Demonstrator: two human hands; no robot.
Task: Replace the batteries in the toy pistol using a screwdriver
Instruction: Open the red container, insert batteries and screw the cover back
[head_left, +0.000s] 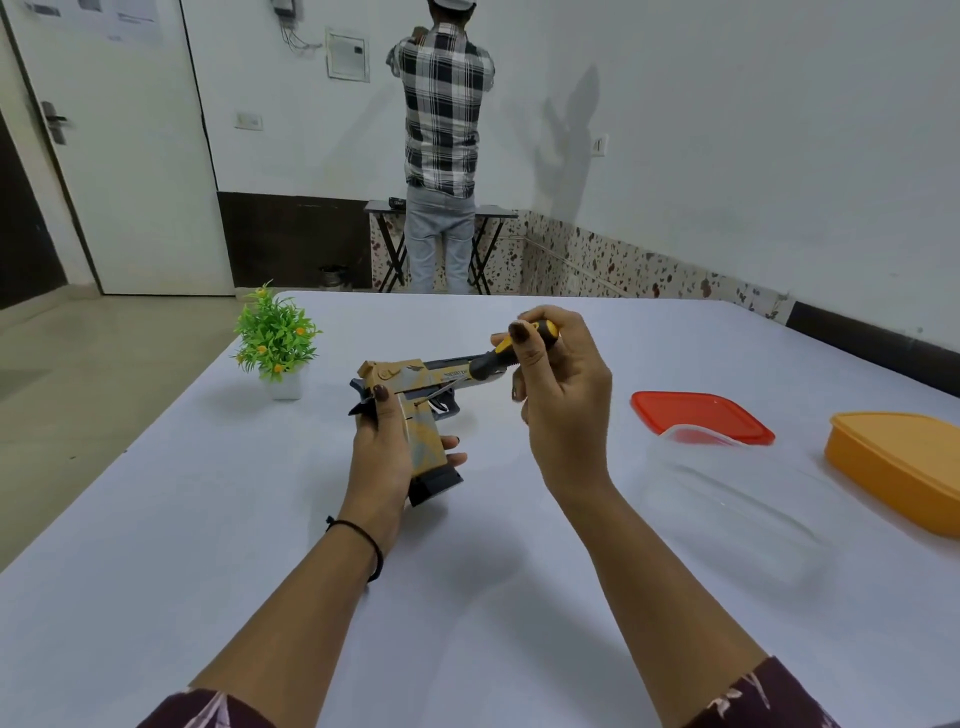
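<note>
A tan and black toy pistol (423, 379) is held above the white table (208, 519), barrel pointing right. My left hand (382, 457) is closed around its grip from the left, thumb up near the hammer. My right hand (561, 395) holds a screwdriver (496, 358) with a black and yellow handle. Its thin metal shaft slants down to the left, and the tip rests on the pistol's side near the top of the grip. No batteries are visible.
A small green plant in a white pot (278, 343) stands at the table's far left. To the right lie a red lid (701, 415), a clear plastic container (727, 504) and an orange box (898, 462). A person (441, 145) stands at the far wall, back turned.
</note>
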